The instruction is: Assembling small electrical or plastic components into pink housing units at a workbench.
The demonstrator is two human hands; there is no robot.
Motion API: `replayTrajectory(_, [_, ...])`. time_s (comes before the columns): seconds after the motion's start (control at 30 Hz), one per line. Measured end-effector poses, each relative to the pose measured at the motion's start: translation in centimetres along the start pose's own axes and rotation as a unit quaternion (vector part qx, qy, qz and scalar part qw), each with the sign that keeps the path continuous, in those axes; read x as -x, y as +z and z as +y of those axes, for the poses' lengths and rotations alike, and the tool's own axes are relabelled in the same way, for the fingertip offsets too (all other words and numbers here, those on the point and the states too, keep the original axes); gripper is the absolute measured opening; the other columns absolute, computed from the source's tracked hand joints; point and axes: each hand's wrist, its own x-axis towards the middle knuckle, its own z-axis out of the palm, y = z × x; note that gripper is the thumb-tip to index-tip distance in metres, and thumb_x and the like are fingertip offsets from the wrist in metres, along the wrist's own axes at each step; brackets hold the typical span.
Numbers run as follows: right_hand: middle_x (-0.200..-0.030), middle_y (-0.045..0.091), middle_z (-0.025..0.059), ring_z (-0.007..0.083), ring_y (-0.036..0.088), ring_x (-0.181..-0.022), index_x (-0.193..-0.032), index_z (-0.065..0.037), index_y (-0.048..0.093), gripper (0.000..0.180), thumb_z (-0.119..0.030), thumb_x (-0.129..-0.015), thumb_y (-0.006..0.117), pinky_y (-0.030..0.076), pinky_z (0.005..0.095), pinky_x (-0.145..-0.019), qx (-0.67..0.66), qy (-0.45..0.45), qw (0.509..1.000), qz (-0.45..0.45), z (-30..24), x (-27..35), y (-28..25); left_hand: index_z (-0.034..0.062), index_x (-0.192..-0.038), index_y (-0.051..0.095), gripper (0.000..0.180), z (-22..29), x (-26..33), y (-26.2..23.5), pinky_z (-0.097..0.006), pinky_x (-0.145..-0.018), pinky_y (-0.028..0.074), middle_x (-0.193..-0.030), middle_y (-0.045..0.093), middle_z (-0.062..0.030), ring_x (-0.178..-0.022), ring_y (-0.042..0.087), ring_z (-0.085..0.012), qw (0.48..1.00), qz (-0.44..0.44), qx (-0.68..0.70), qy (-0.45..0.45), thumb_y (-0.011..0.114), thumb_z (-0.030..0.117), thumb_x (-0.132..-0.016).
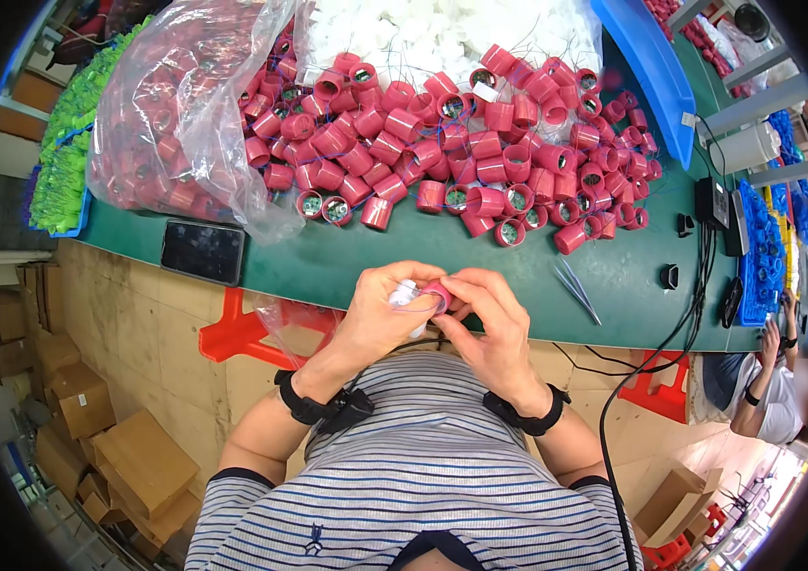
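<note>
Held between both hands, a small red cylindrical cap (438, 295) is seen just in front of the near edge of the green table (347, 257), above the person's striped shirt (423, 476). The left hand (380, 319) is closed around a white plastic piece (404, 297), which is pressed against the red cap; the right hand (485, 319) is pinched on the cap from the other side, with its fingertips (452, 285) laid over the top of it (how the two parts sit together is hidden by the fingers). A black band is worn on each wrist.

On the table, well beyond the hands, a wide heap of red caps (480, 162) is spread, many with green inner parts and thin wires showing. At the far left of the table a clear plastic bag (176, 124) filled with more red caps is lying, touching the heap. Behind the heap a pile of white pieces (423, 33) is seen. A black phone (202, 250) is lying flat near the table's front edge, left of the hands, and a pair of metal tweezers (575, 288) is lying on the table to the right of them. At the table's far right a blue tray (651, 71) is propped. Below the table's left end, cardboard boxes (128, 457) are stacked on the floor.
</note>
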Motion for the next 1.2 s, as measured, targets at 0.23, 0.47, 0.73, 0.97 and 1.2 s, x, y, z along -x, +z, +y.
replayTrajectory(0.23, [-0.106, 0.06, 0.0124, 0.025, 0.066, -0.081, -0.111, 0.0, 0.064, 0.046, 0.002, -0.069, 0.081, 0.057, 0.0317, -0.064, 0.078, -0.052, 0.995, 0.039, 0.2, 0.3, 0.4, -0.0045, -0.102, 0.065, 0.017, 0.3, 0.6, 0.6, -0.021, -0.058, 0.047, -0.085, 0.067, -0.003, -0.071, 0.059, -0.0049, 0.996, 0.032, 0.066, -0.049, 0.064, 0.007, -0.09])
replayTrajectory(0.47, [-0.1, 0.061, 0.0121, 0.0248, 0.065, -0.08, -0.107, -0.002, 0.064, 0.044, 0.002, -0.067, 0.083, 0.055, 0.033, -0.063, 0.08, -0.044, 0.995, 0.045, 0.9, 0.7, 0.6, -0.0029, -0.1, 0.066, 0.015, 0.1, -0.4, 0.3, -0.019, -0.053, 0.045, -0.083, 0.065, -0.0028, -0.063, 0.058, -0.0044, 0.988, 0.025, -0.152, 0.018, 0.064, 0.008, -0.09])
replayTrajectory(0.73, [-0.105, 0.062, 0.0112, 0.0177, 0.063, -0.081, -0.114, 0.0, 0.062, 0.044, 0.005, -0.073, 0.078, 0.053, 0.0284, -0.066, -0.031, 0.045, 0.997, 0.058, 1.9, 0.5, 0.4, -0.0031, -0.113, 0.066, 0.026, 0.9, -0.1, 0.2, -0.018, -0.049, 0.043, -0.09, 0.068, -0.0059, -0.061, 0.058, -0.0044, 0.98, 0.012, 0.166, -0.111, 0.067, 0.011, -0.092])
replayTrajectory(0.97, [-0.105, 0.066, 0.0121, 0.0134, 0.062, -0.073, -0.128, 0.001, 0.057, 0.046, -0.001, -0.083, 0.068, 0.051, 0.0266, -0.065, -0.107, 0.129, 0.986, -0.003, 1.8, 0.0, -0.4, -0.003, -0.118, 0.063, 0.031, 0.7, 0.0, 1.2, -0.019, -0.053, 0.047, -0.095, 0.069, -0.0069, -0.067, 0.061, -0.0066, 0.995, 0.063, 0.067, -0.046, 0.068, 0.008, -0.09])
replayTrajectory(1.2, [-0.099, 0.068, 0.0103, 0.0116, 0.061, -0.071, -0.13, 0.001, 0.054, 0.045, -0.003, -0.087, 0.066, 0.051, 0.0267, -0.064, -0.121, 0.168, 0.978, -0.03, 1.0, -0.6, -0.4, -0.0029, -0.117, 0.064, 0.029, -0.5, -0.1, 1.2, -0.02, -0.057, 0.049, -0.096, 0.07, -0.0063, -0.073, 0.062, -0.0057, 0.996, 0.068, 0.062, -0.004, 0.068, 0.007, -0.09])
